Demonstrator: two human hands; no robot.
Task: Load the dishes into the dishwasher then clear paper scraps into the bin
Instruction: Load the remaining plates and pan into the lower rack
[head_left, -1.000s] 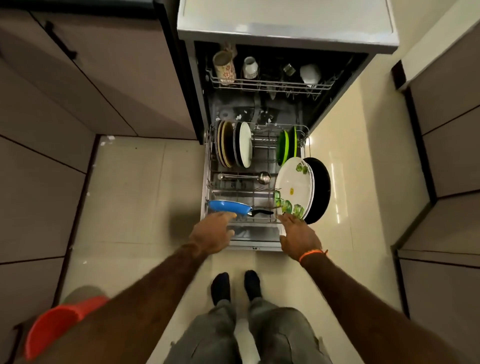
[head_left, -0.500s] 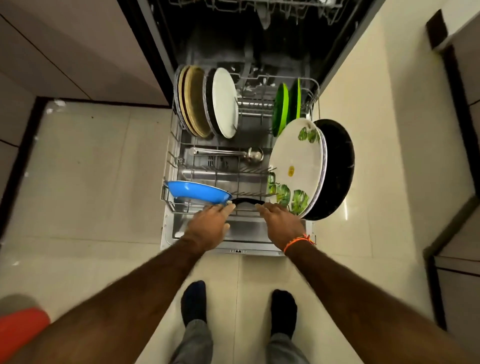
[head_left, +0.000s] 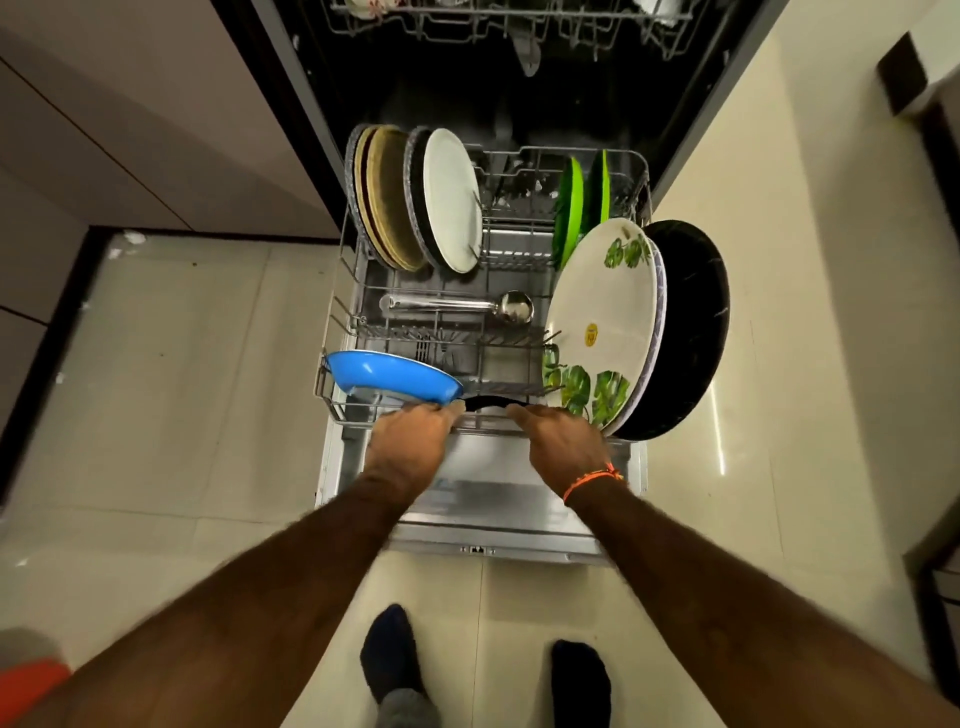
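The dishwasher's lower rack (head_left: 336, 312) is pulled out over the open door (head_left: 488, 499). In it stand brown plates (head_left: 387, 197), a white plate (head_left: 452, 197), green plates (head_left: 571, 208), a leaf-print plate (head_left: 602, 312) and a black plate (head_left: 696, 322). A steel ladle (head_left: 457, 304) lies across the middle. A blue pan (head_left: 384, 374) lies at the front left, its black handle (head_left: 485, 402) pointing right. My left hand (head_left: 410, 441) and my right hand (head_left: 558, 441) both grip the rack's front rail, on either side of the handle. Their fingertips are hidden.
The upper rack (head_left: 493, 26) with cups sits inside the dark tub above. Cabinet fronts (head_left: 130, 130) line the left, and more cabinets stand on the right. A red-orange bin (head_left: 26, 680) shows at the bottom left. My socked feet (head_left: 389, 649) stand on the tiled floor.
Both hands reached forward from the door edge onto the rack's front rail, and the view dropped closer to the rack. The dishes have not shifted.
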